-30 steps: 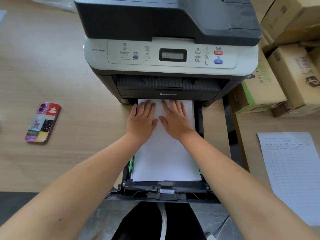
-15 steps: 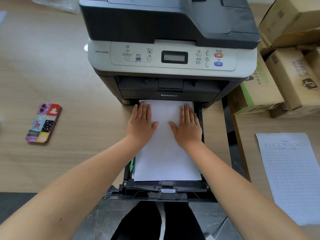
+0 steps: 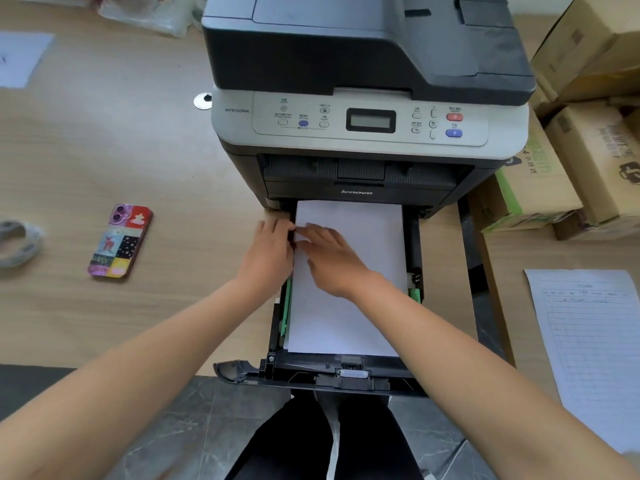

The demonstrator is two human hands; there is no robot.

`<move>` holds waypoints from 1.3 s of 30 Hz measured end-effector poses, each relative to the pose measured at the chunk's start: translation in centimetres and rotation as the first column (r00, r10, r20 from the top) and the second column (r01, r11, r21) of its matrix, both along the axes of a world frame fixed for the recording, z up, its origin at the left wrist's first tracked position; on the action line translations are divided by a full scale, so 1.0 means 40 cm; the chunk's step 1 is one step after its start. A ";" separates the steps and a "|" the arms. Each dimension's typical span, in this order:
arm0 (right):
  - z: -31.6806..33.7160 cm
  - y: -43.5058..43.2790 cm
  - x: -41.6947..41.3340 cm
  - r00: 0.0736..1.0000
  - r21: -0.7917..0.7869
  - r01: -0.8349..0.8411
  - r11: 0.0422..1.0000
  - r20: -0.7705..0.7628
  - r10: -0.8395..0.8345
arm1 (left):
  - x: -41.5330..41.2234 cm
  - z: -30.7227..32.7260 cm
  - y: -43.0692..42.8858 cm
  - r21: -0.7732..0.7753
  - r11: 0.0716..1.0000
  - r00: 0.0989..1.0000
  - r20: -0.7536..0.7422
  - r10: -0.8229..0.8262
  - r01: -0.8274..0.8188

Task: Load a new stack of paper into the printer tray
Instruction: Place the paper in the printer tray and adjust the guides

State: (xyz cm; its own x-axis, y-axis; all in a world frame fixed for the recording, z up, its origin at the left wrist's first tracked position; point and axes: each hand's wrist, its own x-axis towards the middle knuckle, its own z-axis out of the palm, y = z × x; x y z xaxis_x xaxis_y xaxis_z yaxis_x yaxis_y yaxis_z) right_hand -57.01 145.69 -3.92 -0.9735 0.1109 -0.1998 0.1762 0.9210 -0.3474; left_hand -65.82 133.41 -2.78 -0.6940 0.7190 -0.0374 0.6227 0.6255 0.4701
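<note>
A white paper stack (image 3: 349,306) lies flat in the black pulled-out printer tray (image 3: 322,374), its far end under the grey and black printer (image 3: 363,133). My left hand (image 3: 266,254) rests at the tray's left wall, fingers at the paper's left edge. My right hand (image 3: 329,258) lies palm down on the paper, fingers spread and reaching left toward that same edge. Neither hand is seen gripping anything. Green side guides (image 3: 286,306) show along the tray's left wall and at the right (image 3: 415,294).
A phone in a colourful case (image 3: 120,241) lies on the wooden desk (image 3: 104,150) to the left, with a coiled cable (image 3: 17,242) farther left. Cardboard boxes (image 3: 588,133) stand right of the printer. A printed form (image 3: 588,341) lies at the right.
Both hands slid left: the left hand left the paper top for the tray's left wall, and the right hand crossed from the sheet's right half to its left edge.
</note>
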 end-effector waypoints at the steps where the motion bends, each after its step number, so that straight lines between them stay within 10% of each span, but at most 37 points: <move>1: 0.001 -0.002 -0.024 0.999 -0.014 0.021 1.000 -0.024 -0.021 | -0.001 -0.006 -0.013 -0.018 0.998 0.998 0.037 0.059 -0.058; 6: -0.003 0.055 -0.077 1.000 0.071 -0.017 0.997 0.011 0.016 | 0.005 -0.022 -0.058 -0.010 0.984 0.950 0.258 0.176 -0.180; 10: -0.021 0.089 -0.049 0.997 0.258 -0.076 0.963 0.043 0.067 | 0.051 -0.002 -0.110 -0.074 0.997 0.897 0.442 0.000 0.037; 14: -0.016 0.098 -0.065 0.990 0.299 0.008 0.954 0.131 -0.049 | 0.098 -0.010 -0.162 -0.317 0.887 0.928 0.273 -0.255 0.337; 25: 0.060 0.126 0.180 0.947 -0.171 0.095 0.981 0.320 -0.036 | 0.088 0.005 -0.146 -0.522 0.732 0.896 0.180 -0.407 0.437; 39: 0.068 0.107 0.383 0.975 0.143 0.028 0.989 0.214 -0.059 | 0.114 0.018 -0.110 -0.627 0.665 0.820 -0.071 -0.568 0.406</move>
